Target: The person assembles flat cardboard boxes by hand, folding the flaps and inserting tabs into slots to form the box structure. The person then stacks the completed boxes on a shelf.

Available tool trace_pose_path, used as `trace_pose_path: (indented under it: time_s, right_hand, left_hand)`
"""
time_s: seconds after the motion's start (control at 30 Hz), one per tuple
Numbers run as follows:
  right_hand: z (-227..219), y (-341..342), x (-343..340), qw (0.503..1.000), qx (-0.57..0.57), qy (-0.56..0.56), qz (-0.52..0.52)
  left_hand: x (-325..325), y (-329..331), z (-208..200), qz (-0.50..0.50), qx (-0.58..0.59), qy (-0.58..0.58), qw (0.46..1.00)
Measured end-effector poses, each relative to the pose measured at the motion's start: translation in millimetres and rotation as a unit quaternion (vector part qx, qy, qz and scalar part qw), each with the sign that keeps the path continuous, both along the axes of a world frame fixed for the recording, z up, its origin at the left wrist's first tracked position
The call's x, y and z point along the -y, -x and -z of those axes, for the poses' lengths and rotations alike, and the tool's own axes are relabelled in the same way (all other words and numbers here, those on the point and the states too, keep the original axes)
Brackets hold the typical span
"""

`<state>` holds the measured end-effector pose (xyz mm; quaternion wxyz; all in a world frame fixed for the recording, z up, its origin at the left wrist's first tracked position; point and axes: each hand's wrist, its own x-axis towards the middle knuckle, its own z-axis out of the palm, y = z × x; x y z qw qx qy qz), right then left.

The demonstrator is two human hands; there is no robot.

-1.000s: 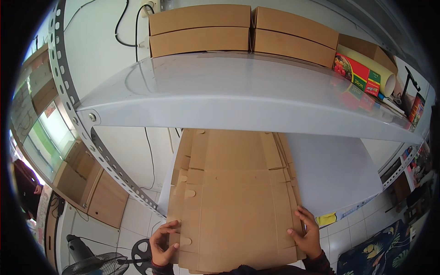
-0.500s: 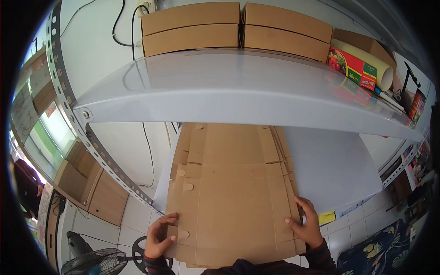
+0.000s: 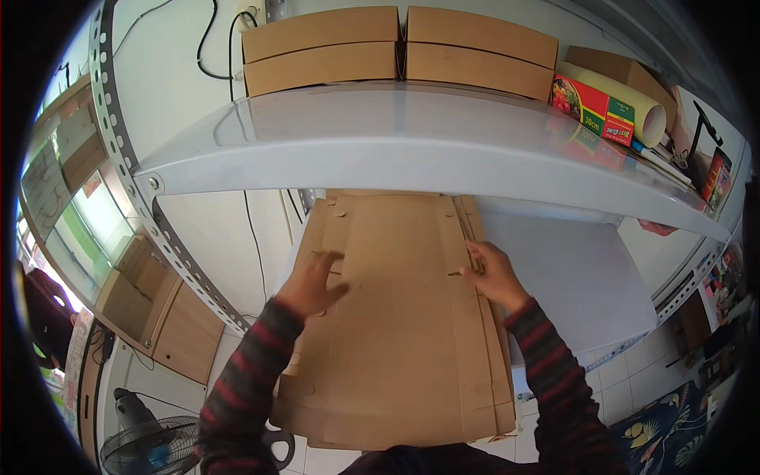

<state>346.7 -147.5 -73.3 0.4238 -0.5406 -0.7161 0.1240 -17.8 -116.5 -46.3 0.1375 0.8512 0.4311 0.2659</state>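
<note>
Flat die-cut brown cardboard box blanks lie stacked on the lower white shelf, with creases, slots and rounded tabs along their sides. My left hand is over the left side flap, about halfway up the top blank, its thumb and fingers apart and curved toward the middle. On the opposite side my right hand is at the right edge, thumb and forefinger spread beside a slot. Neither hand grips the cardboard. Both forearms reach forward over the near part of the stack.
Above the far end of the blanks runs an upper white shelf carrying folded brown boxes, a red and green carton and a pale roll. A perforated metal post stands left. A fan is at lower left.
Both my hands have moved from the near sides of the stack forward to about its middle, over the side flaps. The top blank looks shifted slightly, and the view has moved a little.
</note>
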Motion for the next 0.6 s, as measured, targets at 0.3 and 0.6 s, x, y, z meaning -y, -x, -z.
trace_pose_path:
  time_s: [0.3, 0.6]
  right_hand:
    - [39, 14, -62, 0.975, 0.079, 0.0, 0.207]
    - [53, 5, -82, 0.968, 0.098, -0.072, 0.218]
  left_hand:
    - [-92, -52, 86, -0.369, -0.05, -0.051, 0.927]
    - [-94, -43, 74, -0.344, 0.014, -0.005, 0.939]
